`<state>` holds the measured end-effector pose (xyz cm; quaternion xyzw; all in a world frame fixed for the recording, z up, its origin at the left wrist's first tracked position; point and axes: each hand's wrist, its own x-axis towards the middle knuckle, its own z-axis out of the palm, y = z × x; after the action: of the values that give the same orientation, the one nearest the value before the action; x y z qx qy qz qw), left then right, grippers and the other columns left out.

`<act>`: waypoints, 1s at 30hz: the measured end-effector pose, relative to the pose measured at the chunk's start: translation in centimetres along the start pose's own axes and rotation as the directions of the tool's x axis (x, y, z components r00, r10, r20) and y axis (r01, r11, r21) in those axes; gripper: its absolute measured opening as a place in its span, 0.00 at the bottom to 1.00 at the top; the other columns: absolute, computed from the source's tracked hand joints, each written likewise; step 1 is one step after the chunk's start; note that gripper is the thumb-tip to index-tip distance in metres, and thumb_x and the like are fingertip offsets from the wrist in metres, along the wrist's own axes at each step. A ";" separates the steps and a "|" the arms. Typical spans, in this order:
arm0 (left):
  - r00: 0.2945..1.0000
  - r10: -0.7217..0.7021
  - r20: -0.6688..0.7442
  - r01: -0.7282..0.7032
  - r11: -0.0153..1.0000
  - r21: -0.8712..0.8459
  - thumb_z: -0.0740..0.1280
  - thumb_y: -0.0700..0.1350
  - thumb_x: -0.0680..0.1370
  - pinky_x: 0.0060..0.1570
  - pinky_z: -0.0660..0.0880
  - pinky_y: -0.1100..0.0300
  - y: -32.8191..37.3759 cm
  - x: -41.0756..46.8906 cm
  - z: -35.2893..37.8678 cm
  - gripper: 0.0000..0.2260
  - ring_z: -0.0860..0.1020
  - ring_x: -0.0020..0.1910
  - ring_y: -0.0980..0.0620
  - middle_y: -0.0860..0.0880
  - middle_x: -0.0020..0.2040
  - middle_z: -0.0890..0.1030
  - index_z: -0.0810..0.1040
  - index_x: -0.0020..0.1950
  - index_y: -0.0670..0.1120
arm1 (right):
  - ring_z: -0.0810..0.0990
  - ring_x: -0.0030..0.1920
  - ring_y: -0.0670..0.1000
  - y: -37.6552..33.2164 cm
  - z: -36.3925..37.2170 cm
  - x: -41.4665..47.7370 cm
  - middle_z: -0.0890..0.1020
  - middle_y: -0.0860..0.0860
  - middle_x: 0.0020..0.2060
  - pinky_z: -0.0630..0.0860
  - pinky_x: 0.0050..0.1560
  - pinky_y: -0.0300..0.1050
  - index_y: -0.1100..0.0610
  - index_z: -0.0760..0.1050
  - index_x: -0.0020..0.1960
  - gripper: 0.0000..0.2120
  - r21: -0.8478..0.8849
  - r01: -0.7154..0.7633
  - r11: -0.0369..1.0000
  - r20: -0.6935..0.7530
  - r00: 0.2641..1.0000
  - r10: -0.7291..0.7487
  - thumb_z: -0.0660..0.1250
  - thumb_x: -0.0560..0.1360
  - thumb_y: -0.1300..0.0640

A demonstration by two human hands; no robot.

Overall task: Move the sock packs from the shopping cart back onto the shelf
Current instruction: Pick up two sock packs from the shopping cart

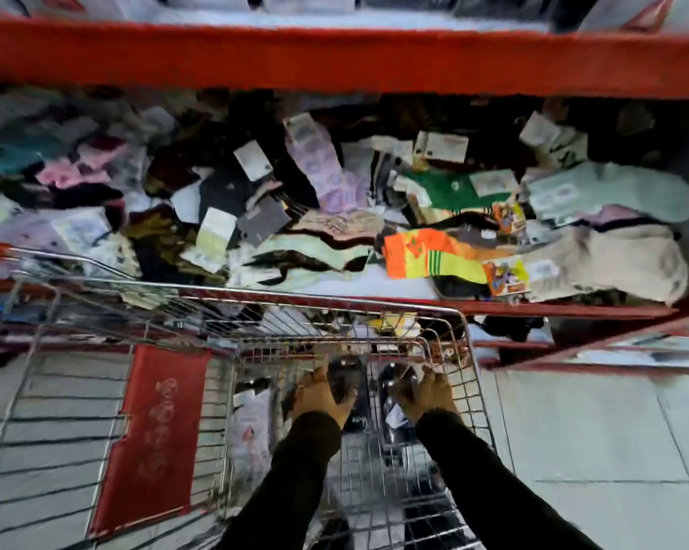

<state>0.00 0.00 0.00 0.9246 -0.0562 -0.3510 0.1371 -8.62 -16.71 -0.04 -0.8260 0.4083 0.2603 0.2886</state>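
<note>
Red panel: fixed to the wire side of the cart at left, pale print on it too blurred to read.
Shopping cart: chrome wire basket, front rim close against the lower edge of the shelf; floor tiles visible through the wires.
Sock packs in cart: pale and dark packs lying on the basket floor, near the front end; exact count not readable through blur.
Left hand: inside the basket, palm down, fingers curled around a dark pack; grip appears closed on it.
Right hand: inside the basket just beside the left hand, fingers bent downward onto dark packs with a white tag; firm hold or mere contact cannot be told.
Sleeves: black, covering both forearms to the wrists.
Shelf: red metal frame, upper beam across the top, lower lip just beyond the cart rim.
Sock pile on shelf: loose mixed packs with card labels filling the level between the beams.
Orange and yellow pack: near the front lip of the shelf, right of centre.
Green pack: behind the orange one, lying flat.
Pale grey socks: far right of the pile.
Floor: light tiles, right of the cart.
</note>
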 end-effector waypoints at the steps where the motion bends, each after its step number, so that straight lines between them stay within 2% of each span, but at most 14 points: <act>1: 1.000 -0.021 0.021 0.020 0.999 0.036 0.67 0.63 0.77 0.60 0.77 0.51 -0.1 0.6 0.8 0.34 0.77 0.64 0.41 0.42 0.67 0.76 0.63 0.77 0.48 | 0.64 0.76 0.61 0.3 0.8 0.6 0.63 0.64 0.75 0.65 0.74 0.50 0.64 0.54 0.79 0.41 0.014 -0.042 0.999 0.020 0.999 0.042 0.67 0.77 0.42; 3: 0.995 -0.078 0.064 0.072 0.993 0.098 0.67 0.64 0.77 0.60 0.75 0.53 -0.2 1.8 2.4 0.34 0.74 0.67 0.40 0.42 0.70 0.72 0.65 0.75 0.45 | 0.63 0.76 0.62 0.7 2.4 1.6 0.62 0.64 0.75 0.64 0.75 0.51 0.65 0.54 0.78 0.42 0.077 -0.141 0.987 0.077 0.988 0.135 0.69 0.76 0.44; 5: 0.983 -0.130 0.128 0.117 0.988 0.105 0.66 0.65 0.77 0.51 0.75 0.56 -0.2 2.9 3.5 0.34 0.77 0.64 0.40 0.41 0.70 0.72 0.66 0.74 0.42 | 0.61 0.77 0.61 0.8 3.8 2.3 0.60 0.63 0.76 0.63 0.76 0.52 0.64 0.52 0.78 0.45 0.081 -0.160 0.984 0.091 0.984 0.153 0.71 0.74 0.44; 6: 0.977 -0.143 0.157 0.128 0.986 0.106 0.66 0.65 0.77 0.51 0.75 0.56 -0.1 3.2 4.0 0.34 0.78 0.62 0.41 0.40 0.70 0.73 0.68 0.73 0.42 | 0.60 0.77 0.61 0.7 4.4 2.4 0.60 0.63 0.76 0.63 0.76 0.52 0.64 0.51 0.78 0.47 0.053 -0.148 0.988 0.080 0.986 0.143 0.73 0.73 0.44; 10: 0.985 -0.140 0.106 0.139 0.990 0.013 0.70 0.65 0.74 0.59 0.79 0.51 0.2 4.5 5.5 0.31 0.79 0.61 0.40 0.42 0.69 0.72 0.72 0.68 0.45 | 0.62 0.75 0.61 1.2 5.9 3.0 0.62 0.60 0.74 0.66 0.75 0.53 0.60 0.48 0.79 0.57 -0.024 -0.093 0.995 0.030 0.995 0.093 0.78 0.65 0.41; 13: 0.979 -0.189 0.079 0.190 0.982 -0.015 0.75 0.65 0.70 0.63 0.77 0.48 0.7 5.2 6.0 0.43 0.75 0.66 0.38 0.41 0.69 0.66 0.63 0.73 0.42 | 0.59 0.77 0.61 1.5 6.4 3.4 0.56 0.60 0.78 0.65 0.75 0.55 0.59 0.42 0.81 0.63 -0.112 -0.071 0.991 0.034 0.997 0.075 0.78 0.63 0.37; 15: 0.970 -0.229 0.077 0.229 0.973 0.010 0.76 0.66 0.68 0.63 0.76 0.47 1.2 5.7 6.2 0.50 0.72 0.68 0.38 0.41 0.71 0.63 0.57 0.76 0.39 | 0.58 0.77 0.61 1.7 6.6 3.7 0.56 0.59 0.78 0.65 0.74 0.55 0.59 0.41 0.81 0.63 -0.171 -0.045 0.984 0.032 0.998 0.051 0.76 0.64 0.35; 17: 0.968 -0.242 0.070 0.238 0.970 0.053 0.77 0.66 0.67 0.64 0.76 0.47 1.7 6.0 6.4 0.53 0.70 0.69 0.38 0.40 0.71 0.61 0.55 0.77 0.37 | 0.62 0.75 0.60 1.9 6.8 3.8 0.59 0.59 0.76 0.67 0.74 0.53 0.59 0.43 0.80 0.62 -0.174 -0.050 0.983 0.011 0.999 0.053 0.76 0.63 0.35; 21: 0.974 -0.216 0.074 0.206 0.971 0.121 0.78 0.63 0.66 0.66 0.74 0.49 2.6 6.1 6.9 0.53 0.70 0.70 0.38 0.40 0.73 0.62 0.55 0.76 0.37 | 0.69 0.69 0.60 1.8 7.0 4.0 0.67 0.58 0.68 0.71 0.69 0.52 0.60 0.50 0.77 0.59 -0.176 -0.051 0.983 -0.037 0.998 0.045 0.78 0.61 0.35; 27: 0.978 -0.206 0.041 0.206 0.978 0.020 0.80 0.62 0.64 0.63 0.76 0.48 2.1 4.7 5.9 0.49 0.74 0.67 0.40 0.42 0.69 0.67 0.59 0.71 0.39 | 0.71 0.68 0.62 1.7 6.0 2.9 0.71 0.58 0.67 0.73 0.69 0.55 0.61 0.53 0.72 0.55 -0.081 -0.088 0.993 -0.037 0.996 0.085 0.81 0.59 0.41; 30: 0.984 -0.177 -0.024 0.177 0.984 0.015 0.79 0.64 0.64 0.61 0.76 0.48 1.9 2.7 4.0 0.48 0.75 0.66 0.40 0.42 0.68 0.69 0.60 0.70 0.39 | 0.73 0.68 0.62 1.3 4.7 1.2 0.71 0.58 0.68 0.74 0.68 0.56 0.61 0.54 0.73 0.56 -0.010 -0.103 0.995 -0.056 0.993 0.102 0.82 0.58 0.42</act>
<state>-0.66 -3.22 -3.96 0.9310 0.0249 -0.3508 0.0982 -10.03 -14.73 -4.49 -0.8127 0.4563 0.2545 0.2581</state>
